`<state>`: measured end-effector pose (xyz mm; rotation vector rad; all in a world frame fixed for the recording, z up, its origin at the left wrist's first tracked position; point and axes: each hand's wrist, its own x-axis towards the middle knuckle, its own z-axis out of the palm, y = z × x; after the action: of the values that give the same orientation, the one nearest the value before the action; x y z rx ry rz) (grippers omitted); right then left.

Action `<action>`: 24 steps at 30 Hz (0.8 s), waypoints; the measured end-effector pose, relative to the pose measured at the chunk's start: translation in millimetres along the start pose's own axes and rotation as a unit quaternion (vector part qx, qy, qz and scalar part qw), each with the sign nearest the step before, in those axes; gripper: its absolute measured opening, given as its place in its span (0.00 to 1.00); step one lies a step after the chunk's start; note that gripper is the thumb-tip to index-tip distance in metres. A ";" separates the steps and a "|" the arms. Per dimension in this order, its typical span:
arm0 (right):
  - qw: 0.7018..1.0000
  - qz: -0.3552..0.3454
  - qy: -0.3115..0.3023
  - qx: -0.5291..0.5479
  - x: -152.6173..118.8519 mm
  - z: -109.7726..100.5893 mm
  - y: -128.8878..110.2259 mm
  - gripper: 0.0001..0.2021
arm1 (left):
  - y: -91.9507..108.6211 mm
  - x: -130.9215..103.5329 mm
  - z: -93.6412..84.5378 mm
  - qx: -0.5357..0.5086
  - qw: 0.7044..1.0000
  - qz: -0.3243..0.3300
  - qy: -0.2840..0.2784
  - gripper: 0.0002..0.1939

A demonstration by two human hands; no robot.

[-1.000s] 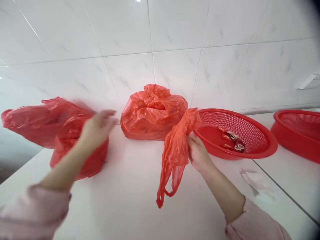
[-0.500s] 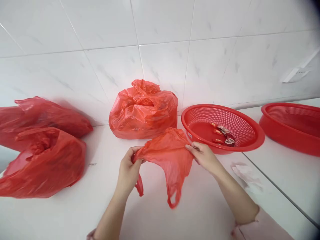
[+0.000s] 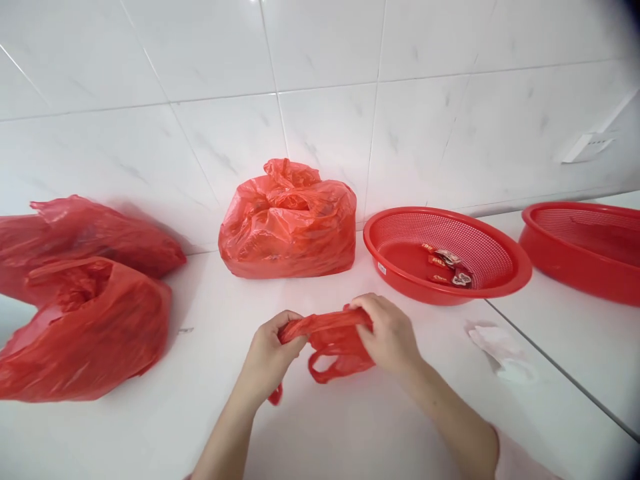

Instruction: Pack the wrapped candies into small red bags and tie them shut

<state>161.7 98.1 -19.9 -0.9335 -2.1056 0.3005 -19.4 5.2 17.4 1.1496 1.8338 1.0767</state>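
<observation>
A thin red plastic bag [image 3: 345, 347] is stretched between my two hands above the white tabletop, bunched into a narrow band along its top. One looped handle hangs below it, and a second bit of the bag dangles under my left hand [image 3: 274, 353]. That hand pinches the left end of the bag between thumb and fingers. My right hand [image 3: 389, 333] is closed on the right end, its fingertips partly hidden by the plastic. Behind them, against the tiled wall, stands a full red plastic bag [image 3: 287, 233] with its top gathered.
A red perforated basket [image 3: 450, 293] on the right holds several small wrapped packets [image 3: 445, 263]. Farther right is another red basket [image 3: 585, 267]. Crumpled white tissue [image 3: 503, 350] lies near a table seam. Two filled red bags [image 3: 115, 333] sit at the left.
The bag in my hands went from spread out to gathered into a narrow band. My right hand moved slightly left and down, and my left hand shifted a little right.
</observation>
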 end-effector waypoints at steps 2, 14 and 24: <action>0.999 0.042 -0.014 -0.020 1.6 -17.3 22.0 0.18 | -2.5 2.1 -12.0 0.027 1.000 -0.005 -0.002 0.05; 0.950 0.257 -0.107 0.140 -27.3 -90.5 56.1 0.09 | -16.9 -1.7 -36.1 0.193 0.954 0.101 0.207 0.14; 0.928 0.238 -0.142 0.249 -21.8 -85.2 7.7 0.13 | -8.2 -19.4 56.5 0.398 0.829 0.376 0.110 0.09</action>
<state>238.5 79.8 19.6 -1.1171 -1.8730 1.2249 34.1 0.8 -10.2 2.4872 2.1301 0.8341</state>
